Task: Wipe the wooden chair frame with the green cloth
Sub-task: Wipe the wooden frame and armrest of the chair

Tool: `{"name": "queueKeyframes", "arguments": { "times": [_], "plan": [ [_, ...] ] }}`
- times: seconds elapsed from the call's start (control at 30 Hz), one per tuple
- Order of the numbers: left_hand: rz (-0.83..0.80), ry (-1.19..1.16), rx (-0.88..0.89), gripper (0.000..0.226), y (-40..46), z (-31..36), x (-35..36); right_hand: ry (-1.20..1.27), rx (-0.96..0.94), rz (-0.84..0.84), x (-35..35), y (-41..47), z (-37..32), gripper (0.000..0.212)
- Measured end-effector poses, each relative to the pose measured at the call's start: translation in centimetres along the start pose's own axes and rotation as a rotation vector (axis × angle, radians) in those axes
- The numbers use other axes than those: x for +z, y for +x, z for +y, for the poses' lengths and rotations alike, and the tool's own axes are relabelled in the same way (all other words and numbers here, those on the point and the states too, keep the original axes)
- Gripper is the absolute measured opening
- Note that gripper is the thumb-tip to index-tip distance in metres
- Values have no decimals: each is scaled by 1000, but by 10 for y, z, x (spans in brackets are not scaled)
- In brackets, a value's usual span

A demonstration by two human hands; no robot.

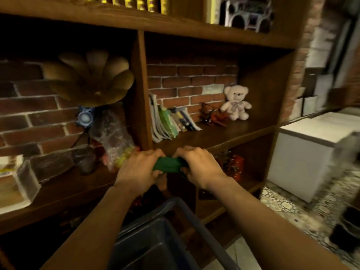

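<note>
A small green cloth (169,165) is bunched between both hands in front of a dark wooden shelf unit. My left hand (139,169) grips its left end with the fingers curled over it. My right hand (197,165) grips its right end the same way. Only the middle strip of the cloth shows between the knuckles. No wooden chair frame can be told apart in this view; the picture is blurred at the edges.
The wooden shelf (214,137) holds leaning books (169,121), a pink teddy bear (236,103) and a red toy. A horn-shaped object (89,78) and a plastic bag (115,137) fill the left bay. A dark bin (155,238) stands below my arms; a white chest (303,151) is at right.
</note>
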State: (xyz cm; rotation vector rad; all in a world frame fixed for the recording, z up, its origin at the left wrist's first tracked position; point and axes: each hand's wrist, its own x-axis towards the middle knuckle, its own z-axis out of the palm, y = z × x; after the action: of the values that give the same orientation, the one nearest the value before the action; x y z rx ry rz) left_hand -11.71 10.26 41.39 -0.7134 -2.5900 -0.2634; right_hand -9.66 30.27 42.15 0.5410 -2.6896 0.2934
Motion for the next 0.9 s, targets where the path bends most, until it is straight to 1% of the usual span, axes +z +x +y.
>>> {"name": "queueKeyframes", "arguments": {
  "times": [0.13, 0.3, 0.57, 0.73, 0.9],
  "plan": [
    [54, -38, 101, 37, 39, 65, 9, -85, 113, 63, -39, -37, 50, 45],
    [55, -103, 267, 38, 85, 175, 28, -177, 280, 116, -93, -111, 122, 49],
    [75, -269, 508, 38, 119, 362, 62, -298, 518, 155, -174, -248, 219, 40],
    [32, -350, 624, 37, 116, 462, 101, -325, 660, 158, -189, -337, 264, 35],
    [-68, -427, 698, 37, 92, 533, 168, -288, 815, 104, -163, -415, 300, 36]
  ]
}}
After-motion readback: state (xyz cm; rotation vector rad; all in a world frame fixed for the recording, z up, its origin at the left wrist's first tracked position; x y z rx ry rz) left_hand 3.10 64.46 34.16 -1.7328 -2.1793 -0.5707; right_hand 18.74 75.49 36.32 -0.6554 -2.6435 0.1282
